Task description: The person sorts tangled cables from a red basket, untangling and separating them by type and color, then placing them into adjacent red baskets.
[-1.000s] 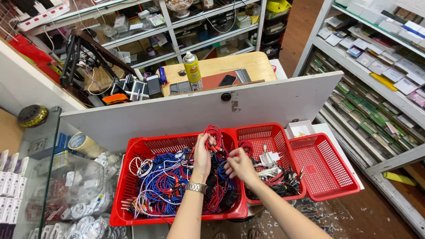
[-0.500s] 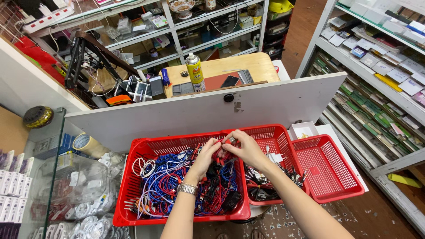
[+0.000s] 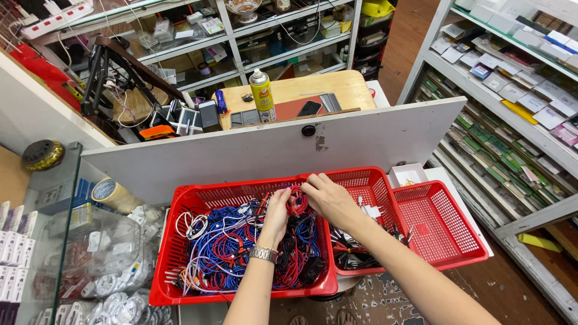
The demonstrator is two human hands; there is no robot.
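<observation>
Left hand and right hand pinch a red cable coil, standing upright.

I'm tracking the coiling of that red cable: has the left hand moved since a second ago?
Yes. The left hand has dropped slightly from near the big red basket's back rim toward the cables inside, meeting the right hand on a red cable.

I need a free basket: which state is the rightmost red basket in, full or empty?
Empty. The rightmost red basket shows only its bare mesh floor, while the large basket holds tangled cables.
</observation>
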